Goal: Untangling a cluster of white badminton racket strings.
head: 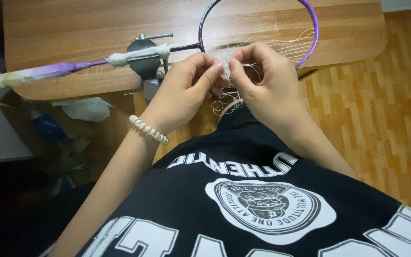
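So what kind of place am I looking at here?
Probably a room at home used as a makeshift workbench: a rounded wooden tabletop, light wood parquet floor, and a purple-framed badminton racket clamped in a small grey metal vise.

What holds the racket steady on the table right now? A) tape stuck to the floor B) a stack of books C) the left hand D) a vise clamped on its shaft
D: the vise grips the racket shaft at the table edge, while both hands pinch string.

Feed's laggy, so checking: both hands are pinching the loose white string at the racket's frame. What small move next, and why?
Probably draw the string gently taut with the right hand while the left hand holds: slack curls below the clamped racket.
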